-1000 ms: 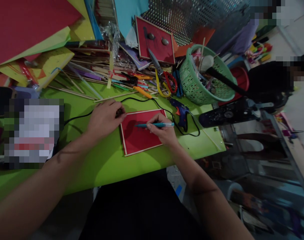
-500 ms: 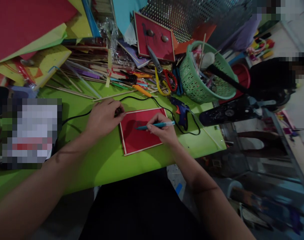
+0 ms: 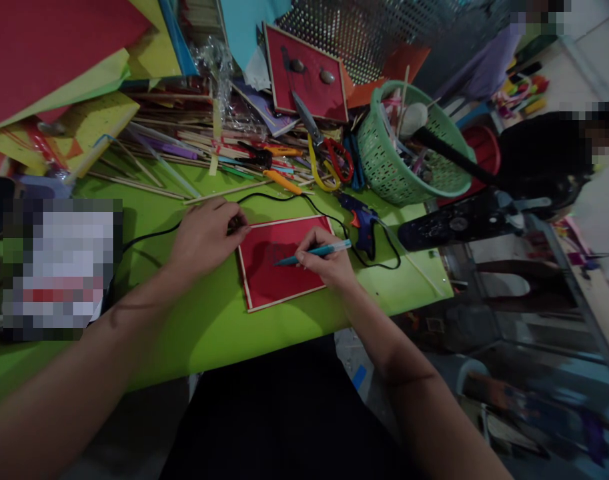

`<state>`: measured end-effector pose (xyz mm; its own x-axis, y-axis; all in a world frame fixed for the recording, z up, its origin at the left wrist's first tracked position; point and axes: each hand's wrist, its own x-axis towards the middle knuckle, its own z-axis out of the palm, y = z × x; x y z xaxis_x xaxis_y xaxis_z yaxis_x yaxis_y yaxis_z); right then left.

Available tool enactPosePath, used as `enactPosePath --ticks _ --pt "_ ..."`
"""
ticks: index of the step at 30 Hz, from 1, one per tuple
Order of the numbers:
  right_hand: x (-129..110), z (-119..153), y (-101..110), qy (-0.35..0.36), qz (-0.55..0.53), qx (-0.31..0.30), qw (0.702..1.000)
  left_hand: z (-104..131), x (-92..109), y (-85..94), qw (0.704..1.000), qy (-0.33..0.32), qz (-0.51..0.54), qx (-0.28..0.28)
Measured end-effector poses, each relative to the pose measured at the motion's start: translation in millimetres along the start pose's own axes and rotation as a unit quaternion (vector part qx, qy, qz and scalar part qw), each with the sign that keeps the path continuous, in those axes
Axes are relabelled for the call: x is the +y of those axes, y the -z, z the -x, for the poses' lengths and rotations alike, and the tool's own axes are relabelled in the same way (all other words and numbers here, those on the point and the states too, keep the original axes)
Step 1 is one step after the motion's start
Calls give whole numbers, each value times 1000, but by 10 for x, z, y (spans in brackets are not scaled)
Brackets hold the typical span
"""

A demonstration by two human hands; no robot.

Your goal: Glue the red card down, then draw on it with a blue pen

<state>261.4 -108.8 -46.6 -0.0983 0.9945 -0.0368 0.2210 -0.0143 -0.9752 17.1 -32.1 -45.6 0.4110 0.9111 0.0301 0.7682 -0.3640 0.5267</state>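
head view: cluttered green table (image 3: 209, 327).

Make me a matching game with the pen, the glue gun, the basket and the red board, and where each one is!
Things:
1. pen
2. glue gun
3. basket
4. red board

Places:
A. lying flat on the green table, under both hands
B. held in the right hand
C. tipped over, full of craft bits, behind the glue gun
D. lying on the table just right of the red board

Pairs: 1-B, 2-D, 3-C, 4-A
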Motion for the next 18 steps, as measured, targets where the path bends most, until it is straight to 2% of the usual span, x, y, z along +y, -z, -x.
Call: enactPosePath --ticks 11,18 --pt "8 -6 8 5 -32 12 999 -7 -2 -1 1000 -5 -4 3" --pt "39 -13 34 23 -30 98 994 1 24 23 1000 0 -3 0"
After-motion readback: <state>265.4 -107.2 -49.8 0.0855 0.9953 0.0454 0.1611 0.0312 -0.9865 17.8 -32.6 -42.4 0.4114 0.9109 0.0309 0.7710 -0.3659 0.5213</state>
